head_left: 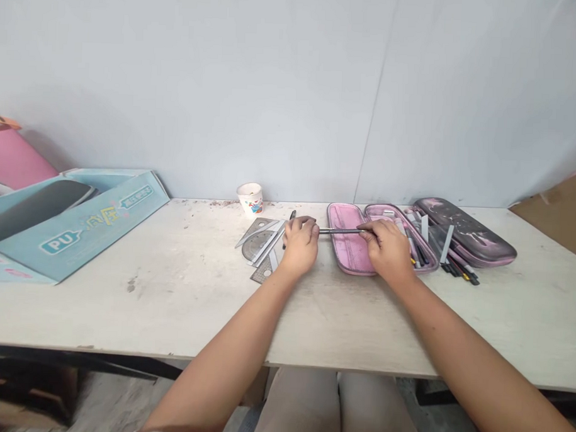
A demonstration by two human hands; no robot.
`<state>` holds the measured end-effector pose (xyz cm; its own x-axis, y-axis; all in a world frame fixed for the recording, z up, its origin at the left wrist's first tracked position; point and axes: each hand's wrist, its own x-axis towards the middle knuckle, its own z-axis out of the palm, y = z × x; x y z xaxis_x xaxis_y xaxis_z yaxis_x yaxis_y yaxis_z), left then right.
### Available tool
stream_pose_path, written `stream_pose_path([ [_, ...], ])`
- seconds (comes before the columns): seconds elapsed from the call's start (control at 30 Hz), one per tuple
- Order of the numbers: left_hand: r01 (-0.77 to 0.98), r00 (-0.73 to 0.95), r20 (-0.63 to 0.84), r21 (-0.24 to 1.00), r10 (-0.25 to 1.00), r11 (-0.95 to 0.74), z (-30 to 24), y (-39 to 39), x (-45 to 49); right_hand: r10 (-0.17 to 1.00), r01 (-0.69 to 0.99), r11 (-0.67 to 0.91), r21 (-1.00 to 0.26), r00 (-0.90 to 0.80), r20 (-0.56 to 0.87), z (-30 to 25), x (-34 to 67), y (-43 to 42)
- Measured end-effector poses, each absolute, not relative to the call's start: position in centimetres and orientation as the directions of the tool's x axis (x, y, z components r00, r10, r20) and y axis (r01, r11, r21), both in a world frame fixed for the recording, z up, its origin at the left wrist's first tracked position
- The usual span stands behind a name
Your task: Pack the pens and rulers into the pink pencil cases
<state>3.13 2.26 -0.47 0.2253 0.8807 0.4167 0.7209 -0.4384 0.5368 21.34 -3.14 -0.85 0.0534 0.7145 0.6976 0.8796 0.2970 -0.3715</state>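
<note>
I hold one dark pen (338,231) between both hands, roughly level above the bench (204,320). The left hand (301,243) has its fingers curled about the pen's left end; the fingers hide the exact contact. The right hand (389,245) pinches the opposite end between thumb and fingertips. The pen crosses over the left half of the open pencil case (346,251), whose pink lining faces up; I cannot tell whether pen and lining touch. The right half of this case contains pens and other small items, partly covered by the right hand.

Just left of the left hand, the drawing rulers (263,245) lie overlapped on the bench. Behind them, near the wall (254,89), the paper cup (251,199) stands upright. Right of the open case, I see a group of loose pens (460,270) beside the dark pencil case (471,232), which is shut. At the far left, well apart from both hands, the light-blue box (103,222) holds a dark grey object (37,208).
</note>
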Motion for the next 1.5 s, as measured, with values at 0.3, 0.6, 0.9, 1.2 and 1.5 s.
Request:
stream_pose_path([
  [0.3,0.676,0.315,0.544,0.447,0.778,-0.586,0.1,2.1,5.0,0.785,0.930,0.166,-0.329,0.078,0.614,0.4,23.3,-4.7],
  [0.6,0.705,0.546,0.442,0.217,0.712,-0.676,-0.2,-1.3,12.0,0.794,0.969,-0.199,-0.147,0.248,0.556,-0.6,28.5,-8.0],
  [0.9,0.731,0.567,0.469,0.092,0.677,-0.676,0.5,-0.7,10.6,0.842,0.980,-0.199,0.012,0.165,0.513,-0.1,27.4,-6.3],
  [1.2,0.935,0.326,0.618,-0.099,0.715,-0.341,-0.3,1.5,-1.9,0.871,0.990,0.138,0.012,-0.127,0.474,-0.2,17.2,-1.8],
  [1.5,0.928,0.348,0.429,-0.032,0.834,-0.371,-2.5,3.0,-3.6,0.843,0.948,0.307,-0.084,-0.230,0.486,-0.5,11.2,-0.5],
])
